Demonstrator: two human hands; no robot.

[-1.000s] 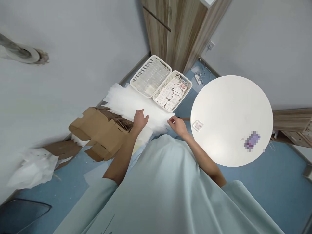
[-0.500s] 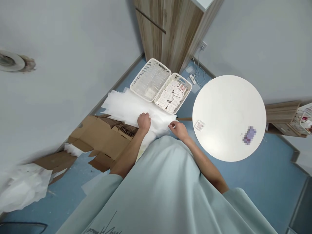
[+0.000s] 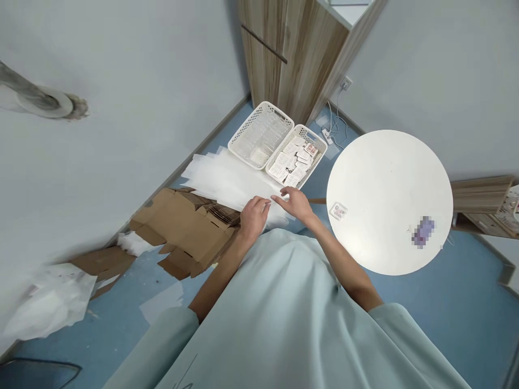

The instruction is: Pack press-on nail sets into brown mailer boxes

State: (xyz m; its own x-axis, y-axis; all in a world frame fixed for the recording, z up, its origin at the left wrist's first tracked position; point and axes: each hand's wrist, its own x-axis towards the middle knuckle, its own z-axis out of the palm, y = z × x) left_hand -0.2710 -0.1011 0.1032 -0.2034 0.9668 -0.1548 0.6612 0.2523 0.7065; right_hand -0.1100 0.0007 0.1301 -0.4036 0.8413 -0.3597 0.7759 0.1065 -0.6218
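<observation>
My left hand (image 3: pixel 253 220) is at the near edge of a spread pile of thin white sheets (image 3: pixel 227 175). Its fingers are curled and pressed together, and what they hold, if anything, is too small to make out. Just to its right, over the same pile, my right hand (image 3: pixel 295 204) has its thumb and index finger apart with nothing visible between them. The fingertips of both hands nearly meet. Beyond the pile stand two white baskets. The right basket (image 3: pixel 323 146) contains several small printed packs (image 3: pixel 287 161); the left basket (image 3: pixel 232 141) contains clear plastic pieces (image 3: pixel 263 135).
A round white table (image 3: pixel 389 178) at right bears a small clear pack (image 3: pixel 338 211) and a blurred purple object (image 3: pixel 423 232). Flattened cardboard boxes (image 3: pixel 182 227) lie at left. A wooden cabinet (image 3: pixel 284 38) stands behind the baskets, with a power strip (image 3: pixel 326 136) beside it.
My left hand has drawn back toward my body and closer to my right hand. The right hand's thumb and index finger have spread apart. The whole view has shifted slightly.
</observation>
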